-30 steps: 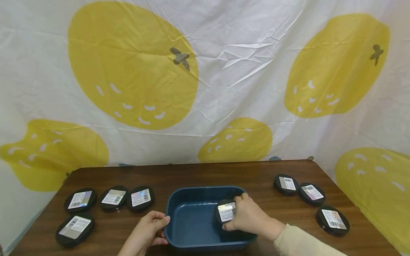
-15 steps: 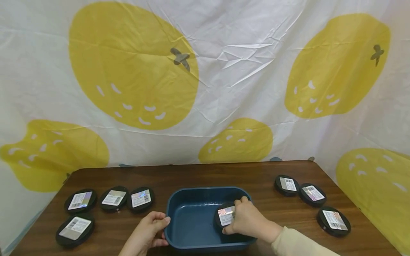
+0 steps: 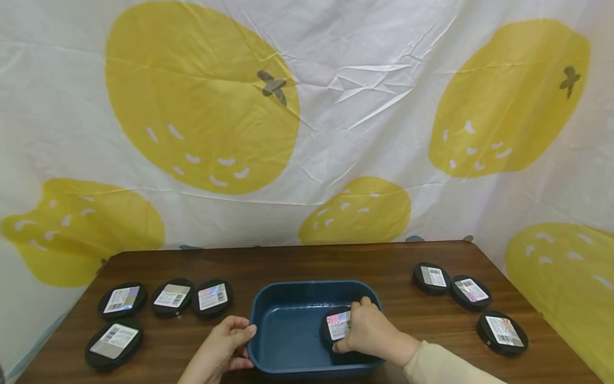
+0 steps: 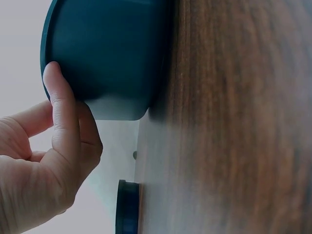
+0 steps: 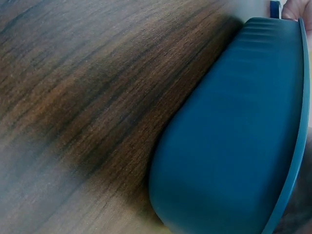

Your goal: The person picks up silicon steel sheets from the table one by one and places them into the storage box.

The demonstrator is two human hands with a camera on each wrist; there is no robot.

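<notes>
In the head view, a dark blue rectangular basin (image 3: 312, 282) stands on the wooden table near its front. My left hand (image 3: 221, 344) holds the basin's left end, with fingertips at the rim. The left wrist view shows that hand (image 4: 63, 141) against the basin's outer wall (image 4: 109, 48). Inside the basin, toward the right, my right hand (image 3: 371, 330) grips a flat round black tin (image 3: 337, 326). Its white label with a pink, shiny patch faces up, and the hand covers its right side. The right wrist view shows mainly the basin's outside (image 5: 229, 126).
Several similar labelled black tins lie on the left of the table, including one tin (image 3: 113, 344) nearest the front. On the right lie a back tin (image 3: 431, 278), a middle tin (image 3: 471, 292) and a front tin (image 3: 502, 333). A lemon-print sheet (image 3: 350, 138) hangs behind the table (image 3: 297, 261).
My right hand and the tin have moved slightly down and toward me in the basin, and the label's shine has turned from gold to pink. My left hand stays at the rim.
</notes>
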